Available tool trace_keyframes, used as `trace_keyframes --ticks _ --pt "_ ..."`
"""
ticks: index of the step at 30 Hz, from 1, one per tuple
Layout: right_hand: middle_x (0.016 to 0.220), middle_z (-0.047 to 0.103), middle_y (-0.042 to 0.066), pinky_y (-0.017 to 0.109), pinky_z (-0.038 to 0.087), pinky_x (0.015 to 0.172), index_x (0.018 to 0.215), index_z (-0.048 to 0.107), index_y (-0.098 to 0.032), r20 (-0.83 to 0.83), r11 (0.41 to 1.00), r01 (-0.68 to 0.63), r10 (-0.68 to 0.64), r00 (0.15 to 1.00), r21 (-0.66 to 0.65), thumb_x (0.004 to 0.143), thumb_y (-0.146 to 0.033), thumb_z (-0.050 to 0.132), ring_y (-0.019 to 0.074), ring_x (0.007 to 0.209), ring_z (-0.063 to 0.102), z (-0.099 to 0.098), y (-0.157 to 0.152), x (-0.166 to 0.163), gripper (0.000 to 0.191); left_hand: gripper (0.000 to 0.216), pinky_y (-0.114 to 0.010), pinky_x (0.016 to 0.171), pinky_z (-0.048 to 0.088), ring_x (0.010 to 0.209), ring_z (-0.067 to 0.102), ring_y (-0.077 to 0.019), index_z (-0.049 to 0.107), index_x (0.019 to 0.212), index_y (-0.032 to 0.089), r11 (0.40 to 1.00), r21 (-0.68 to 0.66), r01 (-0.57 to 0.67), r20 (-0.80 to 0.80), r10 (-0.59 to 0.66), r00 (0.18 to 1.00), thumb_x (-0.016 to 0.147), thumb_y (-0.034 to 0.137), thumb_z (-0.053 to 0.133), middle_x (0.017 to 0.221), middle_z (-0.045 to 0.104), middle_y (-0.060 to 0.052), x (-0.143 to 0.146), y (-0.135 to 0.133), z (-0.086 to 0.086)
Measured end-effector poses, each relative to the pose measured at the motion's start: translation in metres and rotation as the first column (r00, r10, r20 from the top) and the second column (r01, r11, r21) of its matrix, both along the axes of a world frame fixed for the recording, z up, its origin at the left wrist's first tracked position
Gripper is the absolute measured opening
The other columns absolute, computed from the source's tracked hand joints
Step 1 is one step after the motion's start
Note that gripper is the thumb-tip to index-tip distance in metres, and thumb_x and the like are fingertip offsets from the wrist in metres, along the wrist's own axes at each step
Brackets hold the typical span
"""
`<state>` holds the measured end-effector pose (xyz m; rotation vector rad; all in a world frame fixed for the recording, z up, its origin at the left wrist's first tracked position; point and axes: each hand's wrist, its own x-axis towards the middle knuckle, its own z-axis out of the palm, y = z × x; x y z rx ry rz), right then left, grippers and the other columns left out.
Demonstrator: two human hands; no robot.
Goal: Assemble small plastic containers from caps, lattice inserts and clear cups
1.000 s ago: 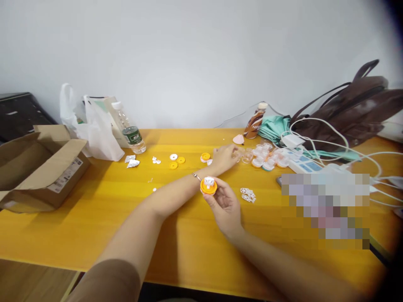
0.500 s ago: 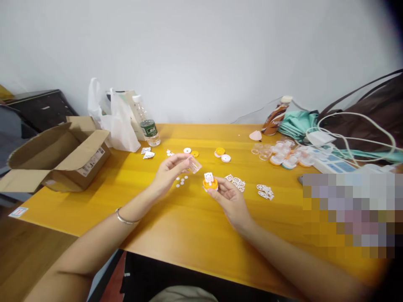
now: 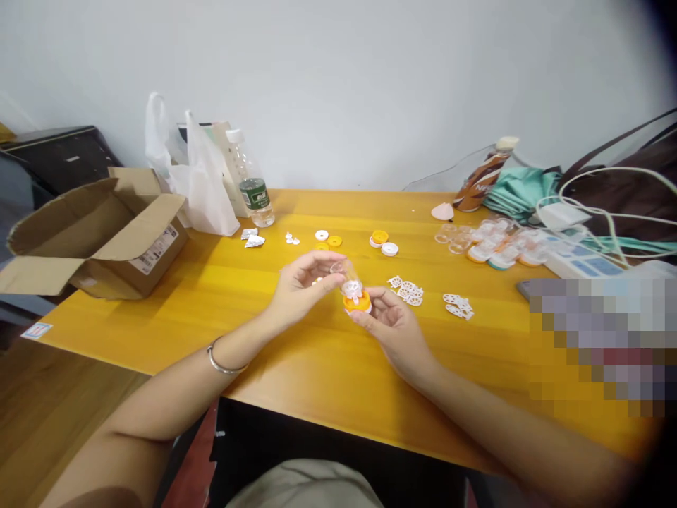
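Observation:
My left hand (image 3: 311,286) is closed on a clear plastic cover (image 3: 343,268), thumb and fingers around its upper end. The cover's lower end lies over a white openwork piece (image 3: 352,288) that stands on a round orange base (image 3: 358,303). My right hand (image 3: 394,321) grips that base from the right, thumb in front and fingers behind. Whether the cover touches the base, I cannot tell. To the right of my hands lie white openwork wheel-like pieces (image 3: 410,291), with another small group (image 3: 459,307) farther right.
Orange and white round caps (image 3: 379,238) lie beyond my hands. An open cardboard box (image 3: 132,247) and a water bottle (image 3: 257,194) stand at left. Clear-domed pieces (image 3: 497,243), a brown bottle (image 3: 484,176) and a white power strip (image 3: 574,257) are at right.
My left hand has brought the clear cover rightward and down over the white piece on the orange base. The view has tilted, so the table appears higher.

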<state>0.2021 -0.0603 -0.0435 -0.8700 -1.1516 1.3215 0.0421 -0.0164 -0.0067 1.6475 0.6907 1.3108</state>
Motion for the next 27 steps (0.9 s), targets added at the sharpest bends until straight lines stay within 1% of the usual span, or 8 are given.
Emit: trace_keyframes --ticks 3,6,9,13,17,22,27 --pt "0.088 0.067 0.000 0.030 0.049 0.077 0.086 0.058 -0.023 0.031 1.000 0.007 -0.008 0.999 0.018 0.065 -0.031 0.073 0.0141 0.082 0.061 0.002 -0.002 -0.001 0.027 0.024 -0.026 0.076 0.050 0.079 0.061 -0.0116 0.062 0.095 0.018 0.999 0.004 0.051 -0.022 -0.051 0.998 0.073 0.024 0.068 0.087 0.066 -0.004 0.001 -0.002 -0.003" --pt "0.087 0.067 0.000 0.029 0.049 0.077 0.085 0.057 -0.023 0.039 0.999 0.032 -0.033 0.999 0.028 0.065 -0.031 0.073 0.0143 0.082 0.061 0.003 -0.004 -0.007 0.027 0.021 -0.026 0.078 0.049 0.081 0.061 -0.0113 0.061 0.094 0.018 0.997 -0.037 0.068 0.002 -0.068 0.998 0.074 0.024 0.066 0.088 0.066 -0.004 0.001 -0.004 -0.004" --pt "0.088 0.067 -0.001 0.030 0.049 0.080 0.085 0.057 -0.022 0.001 0.999 0.041 -0.041 0.999 0.021 0.066 -0.030 0.073 0.0139 0.082 0.062 0.002 -0.005 -0.014 0.026 0.021 -0.025 0.078 0.048 0.081 0.061 -0.0108 0.061 0.093 0.018 0.996 -0.052 0.076 0.020 -0.075 0.997 0.074 0.024 0.066 0.087 0.065 -0.003 0.000 -0.005 -0.004" --pt "0.091 0.067 0.000 0.031 0.047 0.086 0.088 0.058 -0.022 -0.064 0.997 0.065 -0.063 0.996 0.034 0.065 -0.030 0.074 0.0138 0.086 0.062 0.001 -0.004 -0.017 0.029 0.022 -0.025 0.077 0.047 0.080 0.060 -0.0105 0.060 0.094 0.018 0.995 -0.028 0.093 0.025 -0.092 0.995 0.074 0.025 0.066 0.086 0.064 -0.002 0.001 -0.004 -0.007" --pt "0.091 0.067 0.000 0.032 0.046 0.088 0.087 0.058 -0.022 -0.039 0.995 0.088 -0.087 0.995 0.043 0.064 -0.032 0.074 0.0143 0.086 0.062 -0.002 -0.003 -0.016 0.030 0.022 -0.026 0.077 0.046 0.080 0.059 -0.0109 0.059 0.092 0.016 0.995 -0.041 0.093 0.018 -0.092 0.996 0.074 0.027 0.065 0.086 0.064 -0.004 0.001 0.001 -0.012" --pt "0.085 0.066 -0.002 0.028 0.047 0.082 0.082 0.054 -0.022 -0.019 0.993 0.108 -0.107 0.994 0.050 0.061 -0.028 0.077 0.0123 0.083 0.061 -0.004 -0.003 -0.016 0.031 0.023 -0.026 0.072 0.044 0.071 0.057 -0.0098 0.055 0.085 0.014 0.995 -0.047 0.083 0.007 -0.083 0.997 0.070 0.025 0.069 0.078 0.062 -0.002 0.004 0.003 -0.017" --pt "0.079 0.063 -0.005 0.024 0.047 0.077 0.078 0.053 -0.023 -0.041 0.991 0.131 -0.130 0.991 0.032 0.059 -0.025 0.078 0.0102 0.077 0.059 -0.003 -0.006 -0.013 0.031 0.023 -0.026 0.074 0.044 0.072 0.058 -0.0101 0.053 0.086 0.014 0.990 -0.055 0.131 0.018 -0.130 0.991 0.071 0.023 0.068 0.078 0.062 -0.002 0.007 -0.001 -0.017"
